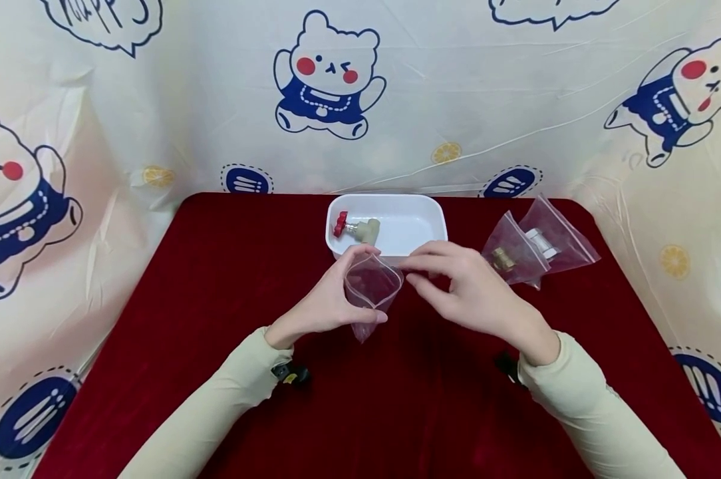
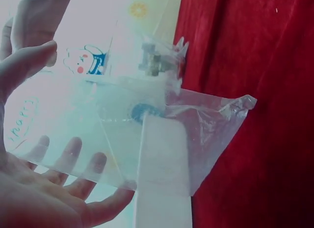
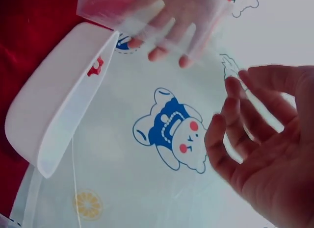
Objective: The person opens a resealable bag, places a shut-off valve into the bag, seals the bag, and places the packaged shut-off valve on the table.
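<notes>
My left hand grips a clear zip bag by its mouth, thumb at the near side and fingers behind the far side. The bag's mouth gapes upward, and I see nothing inside it. In the left wrist view the clear plastic hangs past my fingers. My right hand hovers just right of the bag's rim, fingers loosely bent. In the right wrist view its fingertips are apart from the bag and hold nothing. Behind both hands, a valve with a red handle lies in a white tray.
At the right back lie two more zip bags; one holds a brass fitting, the other a white fitting. A dark red cloth covers the table. Printed curtains stand behind and at both sides.
</notes>
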`<state>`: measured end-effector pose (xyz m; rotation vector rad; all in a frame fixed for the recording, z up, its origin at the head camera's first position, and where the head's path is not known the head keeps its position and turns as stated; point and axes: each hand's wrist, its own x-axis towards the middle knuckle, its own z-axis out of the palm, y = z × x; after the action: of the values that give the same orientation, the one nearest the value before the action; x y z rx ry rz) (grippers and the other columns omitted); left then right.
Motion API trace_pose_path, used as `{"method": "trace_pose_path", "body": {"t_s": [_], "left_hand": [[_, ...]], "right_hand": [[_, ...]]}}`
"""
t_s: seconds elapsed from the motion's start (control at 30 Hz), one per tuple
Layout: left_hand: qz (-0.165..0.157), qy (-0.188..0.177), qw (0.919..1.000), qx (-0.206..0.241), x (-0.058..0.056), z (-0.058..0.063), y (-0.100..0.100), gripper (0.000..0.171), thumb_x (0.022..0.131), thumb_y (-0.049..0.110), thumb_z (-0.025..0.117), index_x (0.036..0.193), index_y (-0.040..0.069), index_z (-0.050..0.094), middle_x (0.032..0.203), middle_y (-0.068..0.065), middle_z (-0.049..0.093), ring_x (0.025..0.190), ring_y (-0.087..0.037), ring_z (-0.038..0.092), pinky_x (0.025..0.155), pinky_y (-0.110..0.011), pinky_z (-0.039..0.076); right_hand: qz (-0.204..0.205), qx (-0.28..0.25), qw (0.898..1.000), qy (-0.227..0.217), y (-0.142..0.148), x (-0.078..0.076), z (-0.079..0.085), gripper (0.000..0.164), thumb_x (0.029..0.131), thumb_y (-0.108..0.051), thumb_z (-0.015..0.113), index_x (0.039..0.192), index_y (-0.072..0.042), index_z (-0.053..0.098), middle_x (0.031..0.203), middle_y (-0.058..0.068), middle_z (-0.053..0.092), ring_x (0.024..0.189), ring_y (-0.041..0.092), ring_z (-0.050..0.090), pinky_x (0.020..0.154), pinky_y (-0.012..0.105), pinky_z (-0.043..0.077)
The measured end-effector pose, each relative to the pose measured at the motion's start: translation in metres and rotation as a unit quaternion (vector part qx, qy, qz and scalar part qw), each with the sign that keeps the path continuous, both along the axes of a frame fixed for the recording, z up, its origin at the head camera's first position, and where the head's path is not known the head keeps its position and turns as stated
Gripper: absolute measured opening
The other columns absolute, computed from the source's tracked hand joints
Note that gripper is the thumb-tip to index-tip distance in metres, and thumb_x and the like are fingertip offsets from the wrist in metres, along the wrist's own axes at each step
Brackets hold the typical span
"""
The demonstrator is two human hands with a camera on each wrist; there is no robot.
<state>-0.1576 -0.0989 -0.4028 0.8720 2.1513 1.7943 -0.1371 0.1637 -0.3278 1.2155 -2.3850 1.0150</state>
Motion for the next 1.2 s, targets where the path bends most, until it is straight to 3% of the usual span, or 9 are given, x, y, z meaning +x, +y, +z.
{"method": "trace_pose_path", "body": {"t_s": [0.13, 0.27, 0.37, 0.6, 0.8, 0.9, 1.03, 1.2], "left_hand": [[0.012, 0.001, 0.9999, -0.005, -0.005, 0.000, -0.003, 0.093, 0.074, 0.005, 0.095, 0.148, 0.016, 0.040, 0.139, -0.009, 0.057, 0.131, -0.031, 0.055, 0.102, -0.065, 0.048], [0.014, -0.001, 0.9998, -0.011, -0.008, -0.002, -0.004, 0.093, 0.074, 0.007, 0.094, 0.149, 0.017, 0.039, 0.139, -0.009, 0.057, 0.132, -0.032, 0.053, 0.103, -0.066, 0.047], [0.015, -0.002, 0.9998, -0.014, -0.008, -0.003, -0.004, 0.094, 0.075, 0.008, 0.095, 0.149, 0.017, 0.038, 0.140, -0.009, 0.056, 0.133, -0.033, 0.052, 0.104, -0.066, 0.046], [0.013, -0.003, 0.9997, -0.021, -0.009, -0.004, -0.003, 0.096, 0.074, 0.009, 0.096, 0.150, 0.019, 0.037, 0.140, -0.009, 0.056, 0.134, -0.035, 0.051, 0.104, -0.065, 0.046], [0.007, -0.010, 0.9998, -0.017, -0.007, -0.008, -0.003, 0.098, 0.073, 0.009, 0.096, 0.150, 0.021, 0.037, 0.139, -0.008, 0.056, 0.134, -0.039, 0.051, 0.102, -0.064, 0.048], [0.005, -0.007, 0.9998, -0.017, -0.007, -0.007, -0.003, 0.098, 0.073, 0.009, 0.096, 0.150, 0.022, 0.037, 0.139, -0.008, 0.055, 0.133, -0.040, 0.051, 0.102, -0.063, 0.049], [0.011, 0.005, 0.9998, -0.014, -0.007, -0.006, -0.004, 0.098, 0.073, 0.010, 0.095, 0.150, 0.022, 0.037, 0.140, -0.008, 0.055, 0.133, -0.037, 0.052, 0.103, -0.064, 0.048], [0.009, 0.002, 0.9997, -0.023, -0.003, -0.009, -0.005, 0.098, 0.074, 0.010, 0.095, 0.151, 0.017, 0.035, 0.142, -0.009, 0.055, 0.136, -0.033, 0.051, 0.104, -0.064, 0.048]], "right_hand": [[-0.061, -0.008, 0.998, 0.015, 0.000, -0.015, 0.008, 0.020, 0.092, 0.000, 0.076, 0.111, -0.006, 0.080, 0.095, 0.002, 0.075, 0.074, 0.014, 0.061, 0.062, 0.028, 0.050], [-0.119, 0.013, 0.993, -0.010, -0.004, -0.035, 0.015, 0.016, 0.095, -0.005, 0.072, 0.109, -0.005, 0.080, 0.085, 0.002, 0.074, 0.066, 0.013, 0.058, 0.059, 0.032, 0.048], [-0.139, 0.041, 0.989, -0.032, -0.008, -0.054, 0.016, 0.016, 0.097, -0.009, 0.069, 0.108, -0.005, 0.080, 0.082, 0.002, 0.073, 0.065, 0.015, 0.057, 0.059, 0.034, 0.046], [-0.155, 0.137, 0.974, -0.096, -0.020, -0.104, 0.007, 0.024, 0.099, -0.018, 0.068, 0.116, -0.005, 0.077, 0.095, 0.008, 0.077, 0.066, 0.021, 0.061, 0.063, 0.039, 0.051], [-0.160, 0.239, 0.947, -0.140, -0.041, -0.134, -0.008, 0.035, 0.099, -0.025, 0.071, 0.126, -0.002, 0.072, 0.098, 0.010, 0.075, 0.084, 0.026, 0.069, 0.074, 0.045, 0.057], [-0.152, 0.280, 0.936, -0.149, -0.055, -0.145, -0.014, 0.041, 0.099, -0.029, 0.071, 0.129, -0.001, 0.070, 0.096, 0.011, 0.073, 0.084, 0.026, 0.067, 0.074, 0.045, 0.057], [-0.137, 0.307, 0.932, -0.139, -0.071, -0.158, -0.026, 0.040, 0.098, -0.027, 0.072, 0.124, 0.002, 0.070, 0.098, 0.012, 0.072, 0.083, 0.026, 0.063, 0.077, 0.045, 0.056], [-0.133, 0.343, 0.921, -0.126, -0.081, -0.164, -0.047, 0.031, 0.096, -0.034, 0.073, 0.101, -0.004, 0.070, 0.088, 0.008, 0.065, 0.078, 0.024, 0.056, 0.071, 0.045, 0.053]]}}
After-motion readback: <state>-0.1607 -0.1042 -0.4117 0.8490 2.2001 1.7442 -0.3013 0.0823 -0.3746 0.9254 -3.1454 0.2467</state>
